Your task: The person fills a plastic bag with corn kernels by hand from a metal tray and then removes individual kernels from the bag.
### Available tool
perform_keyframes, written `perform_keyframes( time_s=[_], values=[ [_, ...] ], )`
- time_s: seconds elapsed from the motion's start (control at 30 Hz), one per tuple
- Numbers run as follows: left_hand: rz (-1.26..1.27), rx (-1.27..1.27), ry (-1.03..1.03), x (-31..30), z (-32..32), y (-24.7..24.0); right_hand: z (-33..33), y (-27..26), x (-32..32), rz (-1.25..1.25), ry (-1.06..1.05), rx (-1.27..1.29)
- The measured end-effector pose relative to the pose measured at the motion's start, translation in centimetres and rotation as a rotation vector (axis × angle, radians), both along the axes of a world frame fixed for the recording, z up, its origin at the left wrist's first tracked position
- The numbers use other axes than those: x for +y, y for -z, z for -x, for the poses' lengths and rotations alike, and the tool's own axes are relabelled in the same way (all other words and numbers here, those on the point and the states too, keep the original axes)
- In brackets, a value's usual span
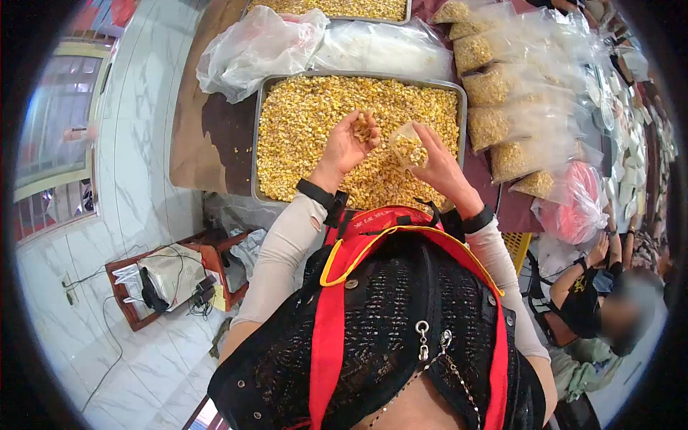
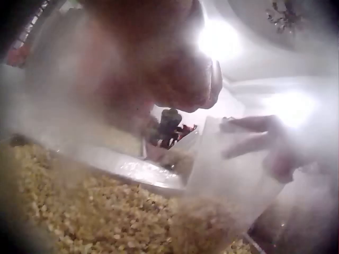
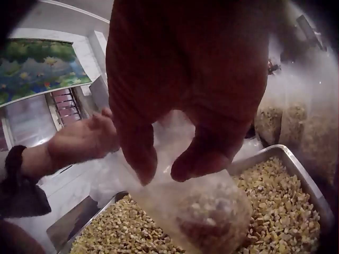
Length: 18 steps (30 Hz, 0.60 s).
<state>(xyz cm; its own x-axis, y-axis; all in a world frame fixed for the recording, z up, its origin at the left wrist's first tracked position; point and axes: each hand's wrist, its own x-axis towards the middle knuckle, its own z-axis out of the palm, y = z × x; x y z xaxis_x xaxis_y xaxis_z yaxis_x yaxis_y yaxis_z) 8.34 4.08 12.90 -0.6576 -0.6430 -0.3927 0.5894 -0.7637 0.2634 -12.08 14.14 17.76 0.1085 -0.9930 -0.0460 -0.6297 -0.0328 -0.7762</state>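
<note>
My left hand (image 1: 345,149) is turned palm up over the tray (image 1: 462,115), fingers curled round some yellow-brown pieces (image 1: 363,127). Just to its right, my right hand (image 1: 441,170) pinches a clear plastic bag (image 1: 407,147) partly filled with similar pieces. In the right wrist view, thumb and finger of the right hand (image 3: 185,79) grip the upper part of the bag (image 3: 214,211), above the loose pieces (image 3: 280,196). The left wrist view is blurred; it has the left hand (image 2: 159,63) close up and the right hand (image 2: 265,143) at the bag (image 2: 228,164).
Filled clear bags (image 1: 491,129) stand in rows right of the tray. Empty-looking plastic bags (image 1: 261,50) and another tray (image 1: 337,16) lie behind it. A pink bag (image 1: 573,197) is at the right table edge. Another person (image 1: 591,301) sits at the right.
</note>
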Motion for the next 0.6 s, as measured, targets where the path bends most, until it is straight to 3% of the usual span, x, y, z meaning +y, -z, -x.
perform_keyframes(
  time_s=[0.2,0.3,0.43,0.6],
  values=[
    [0.238,-0.051,0.003,0.7,4.7,-6.9,-0.1,0.4,0.1,-0.001,0.023,-0.005],
    [0.442,0.036,-0.02,1.0,6.4,-6.3,-0.1,0.0,0.0,0.012,0.03,-0.036],
    [0.557,-0.199,-0.01,1.8,7.3,-6.2,0.1,0.8,-0.1,0.063,0.025,-0.047],
    [0.538,-0.263,-0.014,2.0,7.6,-5.8,0.1,0.1,-0.2,0.061,0.023,-0.093]
  ],
)
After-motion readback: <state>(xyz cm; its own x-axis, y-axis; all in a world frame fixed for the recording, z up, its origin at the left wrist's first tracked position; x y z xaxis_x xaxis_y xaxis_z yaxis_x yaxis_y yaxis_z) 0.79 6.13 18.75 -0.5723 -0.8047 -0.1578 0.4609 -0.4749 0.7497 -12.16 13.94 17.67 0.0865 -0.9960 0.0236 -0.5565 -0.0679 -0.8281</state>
